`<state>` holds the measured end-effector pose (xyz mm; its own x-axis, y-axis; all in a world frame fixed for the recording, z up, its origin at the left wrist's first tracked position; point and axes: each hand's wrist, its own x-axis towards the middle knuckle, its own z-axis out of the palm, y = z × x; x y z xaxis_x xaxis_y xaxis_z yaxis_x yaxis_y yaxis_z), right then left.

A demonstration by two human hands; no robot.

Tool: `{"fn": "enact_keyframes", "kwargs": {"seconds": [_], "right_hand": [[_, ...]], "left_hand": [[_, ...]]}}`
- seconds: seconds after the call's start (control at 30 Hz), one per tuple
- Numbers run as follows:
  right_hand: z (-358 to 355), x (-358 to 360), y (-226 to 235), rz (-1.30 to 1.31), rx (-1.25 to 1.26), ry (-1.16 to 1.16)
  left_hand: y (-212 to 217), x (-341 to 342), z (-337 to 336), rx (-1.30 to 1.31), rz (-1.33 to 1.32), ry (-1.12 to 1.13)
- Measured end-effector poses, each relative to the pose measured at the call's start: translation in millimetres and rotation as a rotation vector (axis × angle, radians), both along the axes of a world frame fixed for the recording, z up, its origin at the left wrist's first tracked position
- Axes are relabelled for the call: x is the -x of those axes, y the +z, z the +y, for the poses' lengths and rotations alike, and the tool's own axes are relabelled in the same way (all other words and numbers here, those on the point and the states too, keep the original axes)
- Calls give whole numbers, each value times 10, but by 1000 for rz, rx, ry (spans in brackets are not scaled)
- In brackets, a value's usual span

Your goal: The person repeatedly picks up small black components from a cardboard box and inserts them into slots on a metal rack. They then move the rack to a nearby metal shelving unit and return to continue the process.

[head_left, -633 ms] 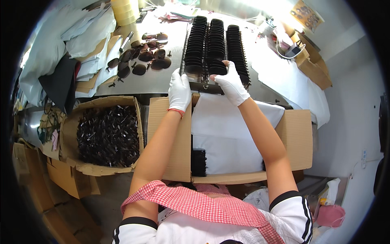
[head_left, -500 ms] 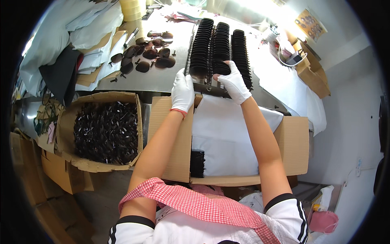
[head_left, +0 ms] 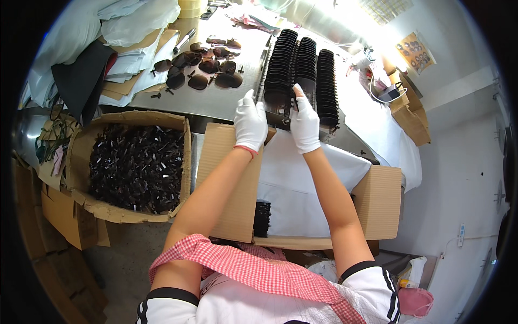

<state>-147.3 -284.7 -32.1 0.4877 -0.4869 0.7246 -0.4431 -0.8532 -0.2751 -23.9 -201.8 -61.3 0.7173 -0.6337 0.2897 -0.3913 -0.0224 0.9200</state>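
Both my hands wear white gloves. My left hand (head_left: 250,120) and my right hand (head_left: 305,123) grip the near end of a long row of stacked black lenses (head_left: 279,81) on the grey table (head_left: 216,100). Two more rows of black lenses (head_left: 326,86) lie alongside it to the right. Below my hands stands an open cardboard box (head_left: 237,178) lined with white paper (head_left: 302,189), with a small black stack (head_left: 262,217) at its near left side.
A cardboard box full of small black parts (head_left: 135,164) stands at the left. Several loose dark sunglass lenses (head_left: 202,67) lie on the table's far left. Folded cloth and cardboard (head_left: 97,59) pile up at the left; small cartons (head_left: 410,113) sit at the right.
My hands have come closer together on the near end of the lens row. The view has shifted slightly.
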Motion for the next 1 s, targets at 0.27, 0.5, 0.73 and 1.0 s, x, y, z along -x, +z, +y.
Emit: {"fn": "enact_keyframes", "kwargs": {"seconds": [0.27, 0.5, 0.73, 1.0], "right_hand": [[524, 247, 429, 14, -107, 109], [204, 384, 787, -227, -1072, 174], [-663, 31, 641, -193, -1128, 90], [-693, -79, 428, 7, -719, 68]], "left_hand": [[597, 528, 420, 560, 1546, -451], [653, 471, 507, 176, 1670, -381], [322, 443, 181, -53, 248, -132], [310, 229, 106, -134, 153, -369]]}}
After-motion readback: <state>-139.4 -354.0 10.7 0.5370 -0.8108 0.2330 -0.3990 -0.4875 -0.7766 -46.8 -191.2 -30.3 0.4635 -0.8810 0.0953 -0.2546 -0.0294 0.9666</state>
